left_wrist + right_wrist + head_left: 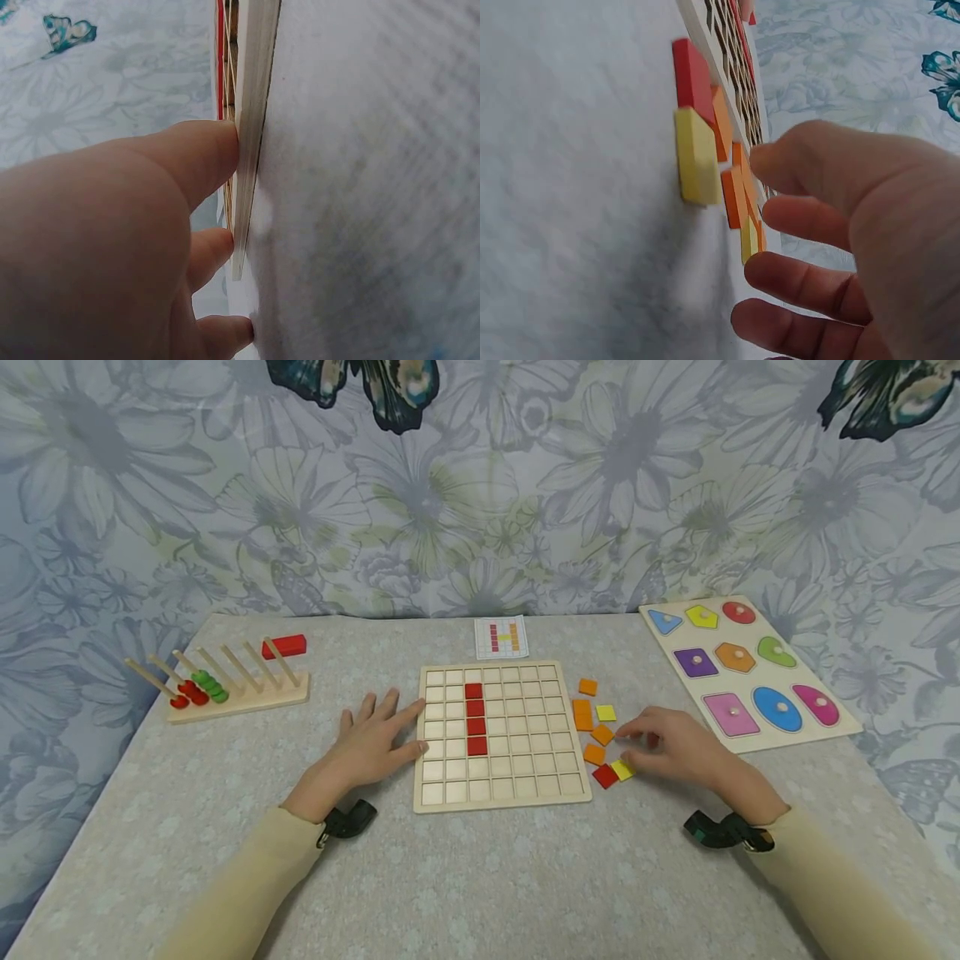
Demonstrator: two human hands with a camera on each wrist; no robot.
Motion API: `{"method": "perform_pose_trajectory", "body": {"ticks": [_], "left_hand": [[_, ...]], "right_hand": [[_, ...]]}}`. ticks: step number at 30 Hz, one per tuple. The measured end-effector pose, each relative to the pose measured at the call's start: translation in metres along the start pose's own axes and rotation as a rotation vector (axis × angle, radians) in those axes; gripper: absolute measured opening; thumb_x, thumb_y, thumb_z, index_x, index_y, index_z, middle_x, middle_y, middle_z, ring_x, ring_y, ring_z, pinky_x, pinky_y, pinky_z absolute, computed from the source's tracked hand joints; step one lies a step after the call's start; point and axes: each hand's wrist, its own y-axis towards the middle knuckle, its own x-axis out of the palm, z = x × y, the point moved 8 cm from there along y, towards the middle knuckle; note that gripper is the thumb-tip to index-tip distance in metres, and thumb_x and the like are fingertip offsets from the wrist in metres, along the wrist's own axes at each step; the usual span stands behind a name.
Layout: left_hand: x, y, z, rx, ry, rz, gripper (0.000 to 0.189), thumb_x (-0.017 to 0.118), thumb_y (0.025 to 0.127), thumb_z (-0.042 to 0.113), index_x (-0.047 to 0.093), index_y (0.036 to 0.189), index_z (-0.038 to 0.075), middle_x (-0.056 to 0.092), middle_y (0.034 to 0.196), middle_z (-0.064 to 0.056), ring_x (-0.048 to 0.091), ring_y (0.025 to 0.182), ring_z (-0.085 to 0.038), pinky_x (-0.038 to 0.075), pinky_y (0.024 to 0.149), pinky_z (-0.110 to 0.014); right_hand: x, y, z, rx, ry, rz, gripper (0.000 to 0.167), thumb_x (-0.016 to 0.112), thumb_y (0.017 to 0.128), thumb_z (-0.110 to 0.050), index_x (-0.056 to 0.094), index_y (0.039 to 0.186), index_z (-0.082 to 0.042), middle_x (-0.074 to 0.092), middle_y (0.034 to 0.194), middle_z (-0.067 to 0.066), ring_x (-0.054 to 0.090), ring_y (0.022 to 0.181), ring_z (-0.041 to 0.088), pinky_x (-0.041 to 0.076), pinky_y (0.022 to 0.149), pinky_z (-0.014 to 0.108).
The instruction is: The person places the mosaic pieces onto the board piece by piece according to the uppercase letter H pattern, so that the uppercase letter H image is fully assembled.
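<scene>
A wooden grid board lies in the middle of the table, with a column of several red tiles in its cells. My left hand rests at the board's left edge, fingers spread; in the left wrist view the thumb touches the wooden rim. To the board's right lie loose tiles: orange ones, a red tile and yellow tiles. My right hand hovers beside them, fingers loosely bent, thumb close to the nearer yellow tile. Nothing shows between its fingers in the right wrist view.
A pattern card lies behind the board. At the left stands a wooden peg rack with red and green beads, a red block behind it. A shape puzzle board lies at the right. Floral cloth hangs behind the table.
</scene>
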Motion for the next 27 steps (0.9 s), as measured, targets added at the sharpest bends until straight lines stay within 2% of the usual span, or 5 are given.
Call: {"method": "perform_pose_trajectory", "body": {"ticks": [6,10,17,22,27], "left_hand": [[-0.002,0.000,0.000,-0.001,-0.005,0.004,0.069,0.058,0.102,0.044,0.034,0.161,0.019,0.014,0.168,-0.030,0.004,0.152,-0.061,0.003,0.111,-0.085],[-0.001,0.001,0.000,0.001,-0.005,0.003,0.069,0.058,0.102,0.044,0.034,0.161,0.018,0.014,0.168,-0.030,0.004,0.152,-0.061,0.003,0.110,-0.085],[0.000,0.000,0.000,-0.003,-0.006,-0.007,0.069,0.058,0.102,0.045,0.033,0.161,0.019,0.013,0.168,-0.029,0.003,0.153,-0.060,0.003,0.111,-0.085],[0.000,0.000,0.001,-0.001,-0.007,-0.006,0.070,0.058,0.101,0.044,0.034,0.161,0.018,0.014,0.168,-0.030,0.004,0.152,-0.061,0.004,0.111,-0.085],[-0.001,-0.001,0.001,-0.007,-0.005,-0.010,0.070,0.058,0.102,0.044,0.033,0.162,0.019,0.013,0.168,-0.029,0.004,0.153,-0.060,0.003,0.111,-0.084]], "right_hand": [[0.009,-0.007,-0.015,-0.064,0.050,-0.022,0.028,0.085,0.080,-0.024,0.079,0.108,-0.023,0.070,0.099,-0.011,0.059,0.091,0.008,0.054,0.080,0.030],[0.015,-0.008,-0.023,-0.073,0.041,-0.054,0.032,0.088,0.077,-0.029,0.079,0.108,-0.027,0.068,0.102,-0.011,0.061,0.097,0.010,0.053,0.087,0.037],[0.023,-0.006,-0.026,-0.061,-0.016,-0.069,0.032,0.089,0.075,-0.024,0.080,0.105,-0.027,0.065,0.102,-0.008,0.056,0.097,0.012,0.052,0.086,0.036],[0.024,-0.005,-0.030,-0.094,-0.013,-0.054,0.027,0.089,0.076,-0.022,0.081,0.101,-0.026,0.065,0.100,-0.009,0.055,0.094,0.010,0.051,0.083,0.032],[0.024,-0.003,-0.031,-0.081,-0.016,-0.058,0.023,0.089,0.077,-0.022,0.081,0.099,-0.024,0.065,0.097,-0.010,0.053,0.090,0.008,0.049,0.080,0.029]]}}
